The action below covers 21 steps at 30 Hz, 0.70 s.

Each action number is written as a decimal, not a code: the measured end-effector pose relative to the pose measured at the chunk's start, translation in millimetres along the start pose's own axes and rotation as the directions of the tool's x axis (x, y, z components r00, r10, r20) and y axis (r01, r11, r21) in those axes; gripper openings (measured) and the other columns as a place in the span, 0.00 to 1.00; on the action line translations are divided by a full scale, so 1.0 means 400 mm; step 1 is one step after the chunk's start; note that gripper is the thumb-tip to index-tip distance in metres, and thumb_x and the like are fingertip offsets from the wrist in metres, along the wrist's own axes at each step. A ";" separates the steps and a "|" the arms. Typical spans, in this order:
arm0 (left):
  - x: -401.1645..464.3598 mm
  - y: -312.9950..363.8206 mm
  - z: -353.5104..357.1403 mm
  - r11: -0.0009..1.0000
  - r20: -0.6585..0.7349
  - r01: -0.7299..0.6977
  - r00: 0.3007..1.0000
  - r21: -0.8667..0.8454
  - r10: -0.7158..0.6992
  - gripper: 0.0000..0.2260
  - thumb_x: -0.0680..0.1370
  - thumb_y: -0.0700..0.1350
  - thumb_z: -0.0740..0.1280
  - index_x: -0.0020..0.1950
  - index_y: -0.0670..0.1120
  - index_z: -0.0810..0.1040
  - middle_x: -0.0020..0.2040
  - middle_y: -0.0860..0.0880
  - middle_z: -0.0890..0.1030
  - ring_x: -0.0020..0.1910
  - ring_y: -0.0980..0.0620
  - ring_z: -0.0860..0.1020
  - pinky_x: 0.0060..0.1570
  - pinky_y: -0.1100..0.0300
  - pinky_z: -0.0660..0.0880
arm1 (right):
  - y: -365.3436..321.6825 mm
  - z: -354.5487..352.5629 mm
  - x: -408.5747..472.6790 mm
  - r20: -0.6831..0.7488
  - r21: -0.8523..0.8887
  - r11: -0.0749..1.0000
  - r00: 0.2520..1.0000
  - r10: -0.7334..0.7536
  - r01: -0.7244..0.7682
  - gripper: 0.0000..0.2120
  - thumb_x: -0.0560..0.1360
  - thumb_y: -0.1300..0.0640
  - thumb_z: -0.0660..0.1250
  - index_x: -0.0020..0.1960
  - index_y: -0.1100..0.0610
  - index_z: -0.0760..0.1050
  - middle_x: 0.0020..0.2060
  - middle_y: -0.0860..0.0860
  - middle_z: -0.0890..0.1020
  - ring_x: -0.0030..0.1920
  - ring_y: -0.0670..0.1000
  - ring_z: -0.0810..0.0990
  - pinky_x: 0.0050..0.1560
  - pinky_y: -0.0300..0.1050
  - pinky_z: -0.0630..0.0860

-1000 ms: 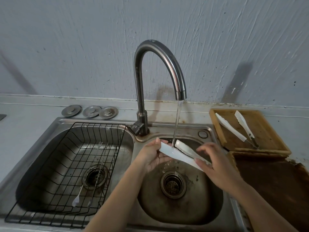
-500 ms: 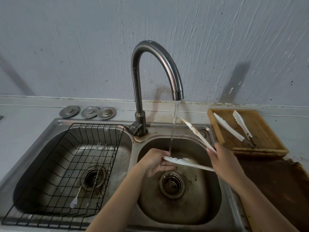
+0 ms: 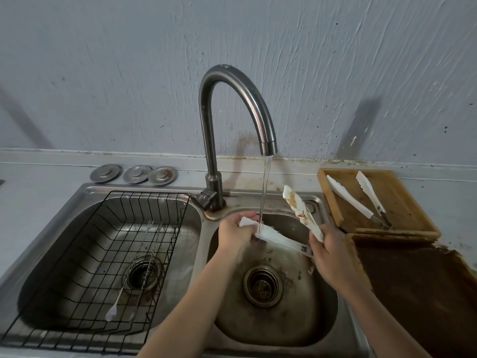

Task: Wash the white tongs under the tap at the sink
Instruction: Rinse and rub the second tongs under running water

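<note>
White tongs (image 3: 280, 239) are spread wide over the right sink basin (image 3: 296, 319). The lower arm lies under the water stream from the curved steel tap (image 3: 240, 99). My left hand (image 3: 236, 235) grips that arm's tip, right where the water lands. The upper arm (image 3: 300, 211) points up and back, smeared with brown sauce. My right hand (image 3: 333, 257) holds the tongs at the hinge end.
A second pair of white tongs (image 3: 361, 200) lies on a wooden tray (image 3: 418, 210) to the right. A black wire rack (image 3: 85, 254) with slim utensils fills the left basin. Three metal drain plugs (image 3: 134, 173) sit behind it. Brown, stained board at right.
The tongs went from nearly shut to wide apart, the upper arm swinging up. My left hand slid along the lower arm under the stream.
</note>
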<state>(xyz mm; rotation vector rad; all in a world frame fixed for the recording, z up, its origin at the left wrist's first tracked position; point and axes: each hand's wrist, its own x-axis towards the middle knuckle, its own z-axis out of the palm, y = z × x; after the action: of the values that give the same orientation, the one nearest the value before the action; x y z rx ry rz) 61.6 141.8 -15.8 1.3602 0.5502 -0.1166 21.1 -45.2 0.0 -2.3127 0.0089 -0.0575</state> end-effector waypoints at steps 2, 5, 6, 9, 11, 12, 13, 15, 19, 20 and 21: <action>-0.009 0.005 0.010 0.999 0.015 -0.012 1.000 -0.052 0.013 0.13 0.72 0.28 0.63 0.48 0.43 0.81 0.48 0.43 0.84 0.47 0.45 0.83 0.51 0.46 0.80 | 0.001 0.008 0.001 -0.022 0.075 0.997 0.999 0.029 -0.028 0.07 0.79 0.54 0.57 0.43 0.53 0.70 0.34 0.54 0.76 0.33 0.53 0.76 0.32 0.44 0.73; -0.024 0.027 0.003 0.979 0.097 -0.077 0.994 0.187 0.059 0.13 0.78 0.34 0.56 0.59 0.40 0.75 0.47 0.41 0.82 0.43 0.42 0.83 0.47 0.43 0.80 | -0.002 0.008 0.000 -0.059 0.119 0.992 0.997 0.058 -0.050 0.08 0.79 0.54 0.57 0.46 0.55 0.72 0.39 0.59 0.80 0.41 0.60 0.80 0.38 0.50 0.76; -0.033 0.037 -0.003 0.949 0.145 -0.109 0.987 0.297 0.068 0.14 0.79 0.35 0.53 0.60 0.40 0.74 0.44 0.41 0.83 0.40 0.42 0.83 0.43 0.45 0.81 | -0.002 0.007 -0.002 -0.068 0.120 0.992 0.996 0.052 -0.044 0.09 0.79 0.54 0.57 0.46 0.56 0.72 0.39 0.60 0.80 0.41 0.61 0.80 0.37 0.49 0.76; -0.055 0.070 -0.013 0.801 0.239 -0.138 0.971 0.583 -0.007 0.14 0.80 0.35 0.50 0.60 0.39 0.70 0.39 0.38 0.83 0.30 0.46 0.81 0.29 0.57 0.79 | 0.000 0.006 -0.007 -0.083 0.118 0.992 0.996 0.040 -0.030 0.11 0.79 0.53 0.56 0.45 0.58 0.74 0.38 0.61 0.80 0.41 0.62 0.80 0.37 0.52 0.76; -0.061 0.091 -0.010 0.753 0.243 -0.111 0.968 0.648 -0.066 0.12 0.79 0.34 0.51 0.56 0.39 0.72 0.39 0.37 0.82 0.27 0.47 0.78 0.25 0.60 0.76 | -0.003 0.011 -0.007 -0.096 0.126 0.992 0.995 0.027 -0.015 0.11 0.79 0.54 0.56 0.45 0.58 0.74 0.38 0.60 0.80 0.41 0.62 0.80 0.40 0.55 0.77; -0.059 0.094 -0.008 0.758 0.241 -0.110 0.969 0.643 -0.064 0.10 0.79 0.35 0.53 0.52 0.39 0.72 0.35 0.39 0.81 0.25 0.48 0.76 0.23 0.61 0.73 | -0.006 0.014 -0.006 -0.099 0.129 0.992 0.995 0.019 -0.006 0.11 0.79 0.54 0.56 0.45 0.59 0.74 0.38 0.60 0.80 0.41 0.61 0.80 0.40 0.55 0.77; -0.058 0.094 -0.008 0.771 0.235 -0.123 0.971 0.625 -0.036 0.07 0.78 0.35 0.55 0.48 0.40 0.73 0.32 0.42 0.80 0.23 0.50 0.75 0.21 0.62 0.71 | -0.007 0.017 -0.006 -0.100 0.131 0.991 0.995 0.013 0.001 0.11 0.79 0.55 0.57 0.46 0.59 0.74 0.37 0.59 0.80 0.40 0.61 0.80 0.40 0.55 0.77; -0.048 0.085 -0.007 0.794 0.198 -0.175 0.978 0.582 0.070 0.04 0.75 0.37 0.61 0.47 0.41 0.75 0.29 0.46 0.79 0.20 0.54 0.75 0.20 0.64 0.70 | -0.012 0.018 -0.006 -0.091 0.131 0.991 0.996 0.006 0.006 0.10 0.78 0.55 0.58 0.47 0.60 0.74 0.38 0.59 0.80 0.41 0.60 0.81 0.42 0.57 0.78; -0.022 0.029 0.010 0.866 -0.041 -0.224 0.962 0.448 0.270 0.08 0.77 0.42 0.62 0.53 0.43 0.77 0.45 0.45 0.82 0.44 0.48 0.81 0.43 0.56 0.77 | -0.026 0.027 -0.010 -0.020 0.139 0.990 1.000 0.011 -0.008 0.11 0.78 0.51 0.58 0.49 0.58 0.73 0.35 0.54 0.79 0.34 0.54 0.79 0.33 0.49 0.77; -0.019 0.016 0.018 0.933 -0.113 -0.190 0.966 0.306 0.233 0.09 0.77 0.42 0.60 0.52 0.42 0.78 0.47 0.44 0.83 0.48 0.45 0.81 0.49 0.52 0.76 | -0.030 0.034 -0.013 0.013 0.130 0.992 1.000 0.002 -0.003 0.11 0.78 0.50 0.58 0.50 0.57 0.73 0.34 0.52 0.78 0.30 0.50 0.77 0.28 0.43 0.74; -0.020 0.006 0.027 0.982 -0.161 -0.147 0.973 0.119 0.166 0.09 0.78 0.40 0.59 0.52 0.41 0.78 0.48 0.43 0.83 0.50 0.43 0.81 0.51 0.50 0.76 | -0.034 0.043 -0.015 0.041 0.123 0.992 0.999 -0.004 -0.001 0.10 0.78 0.50 0.59 0.49 0.57 0.72 0.33 0.50 0.78 0.28 0.46 0.74 0.25 0.37 0.70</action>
<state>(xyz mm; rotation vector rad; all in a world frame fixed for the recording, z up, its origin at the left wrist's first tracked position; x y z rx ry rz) 59.2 130.2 -8.9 1.5217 0.5835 0.1017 15.7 -23.0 -1.8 -2.1899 -0.0165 -0.0105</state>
